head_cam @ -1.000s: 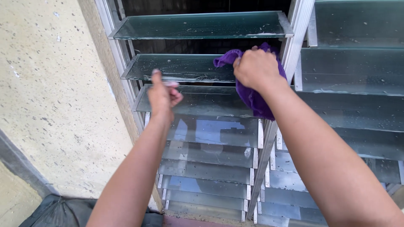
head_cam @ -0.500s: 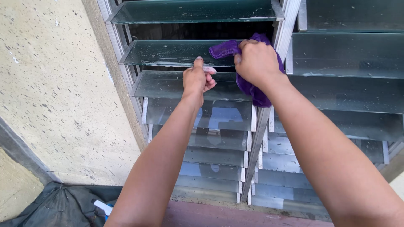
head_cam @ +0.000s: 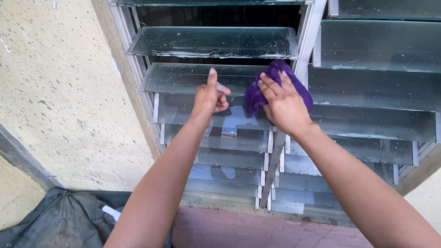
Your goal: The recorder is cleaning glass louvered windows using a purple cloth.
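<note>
The right hand (head_cam: pixel 285 104) has its grip clamped on a purple cloth (head_cam: pixel 257 94), pressed to a glass slat (head_cam: pixel 183 78) running left-right. The left hand (head_cam: pixel 209 97) pinches the slat's front edge, just left of the cloth.

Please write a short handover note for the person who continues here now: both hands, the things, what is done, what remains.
Left hand: pinches the front edge of a glass slat, thumb up.
Right hand: presses a purple cloth on the same slat, beside the metal mullion.
Done: cannot tell; the slat above shows wet streaks.
Left: the lower slats look dusty.
</note>
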